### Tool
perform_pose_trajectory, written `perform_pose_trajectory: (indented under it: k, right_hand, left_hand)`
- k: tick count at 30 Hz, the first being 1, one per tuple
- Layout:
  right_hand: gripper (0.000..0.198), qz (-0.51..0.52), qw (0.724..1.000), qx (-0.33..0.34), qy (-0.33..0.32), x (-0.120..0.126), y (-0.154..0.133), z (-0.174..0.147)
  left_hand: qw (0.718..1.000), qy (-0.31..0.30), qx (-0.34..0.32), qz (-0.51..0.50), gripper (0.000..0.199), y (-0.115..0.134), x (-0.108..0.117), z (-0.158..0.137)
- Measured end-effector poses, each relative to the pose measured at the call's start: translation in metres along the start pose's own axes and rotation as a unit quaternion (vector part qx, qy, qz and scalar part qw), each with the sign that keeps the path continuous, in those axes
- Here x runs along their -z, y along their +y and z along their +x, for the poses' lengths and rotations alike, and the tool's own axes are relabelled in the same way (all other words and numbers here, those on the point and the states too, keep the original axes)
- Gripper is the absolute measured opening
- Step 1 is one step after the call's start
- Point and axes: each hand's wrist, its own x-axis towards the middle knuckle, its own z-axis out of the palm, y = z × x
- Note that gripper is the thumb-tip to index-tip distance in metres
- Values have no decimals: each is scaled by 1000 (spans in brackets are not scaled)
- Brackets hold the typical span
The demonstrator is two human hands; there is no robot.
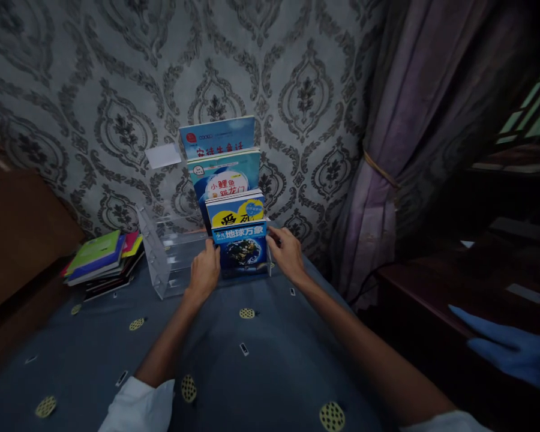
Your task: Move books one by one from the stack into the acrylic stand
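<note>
A blue book with a picture of the Earth [243, 251] stands upright at the front of a clear acrylic tiered rack [152, 258]. My left hand [204, 270] has its fingers closed at the book's left edge. At the right edge, beside the rack's side panel, my right hand [287, 252] grips the same book, with some fingertips hidden. Behind it, in rising tiers, stand a yellow-and-blue book [218, 215], a teal book [225, 174] with a white oval title, and a taller blue book [218, 133]. The rack's left half holds no books.
A stack of colourful books [96, 255] lies left of the rack. A cardboard box [22, 234] is at the far left. A dark patterned cloth [216, 372] covers the table. Right are a tied curtain [378, 156], a dark red surface [414, 288] and a blue glove-like item [513, 351].
</note>
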Motion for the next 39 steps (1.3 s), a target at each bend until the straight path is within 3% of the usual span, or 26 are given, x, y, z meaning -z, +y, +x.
perform_pose_trajectory:
  k: [8,17,31,39]
  right_hand:
    - [28,-16,1000,3,14,-12,-7,5]
    - [31,-1,1000,-1,10,-10,-5,3]
    - [32,13,1000,1,8,-9,-5,3]
    - [30,20,1000,-1,15,-10,-2,4]
  left_hand:
    - [1000,-1,-3,-17,19,0,-10,0]
    - [998,21,-2,-53,19,1,-21,-3]
    - [997,-15,12,-75,18,4,-15,-4]
    - [998,-5,4,-67,20,4,-15,-5]
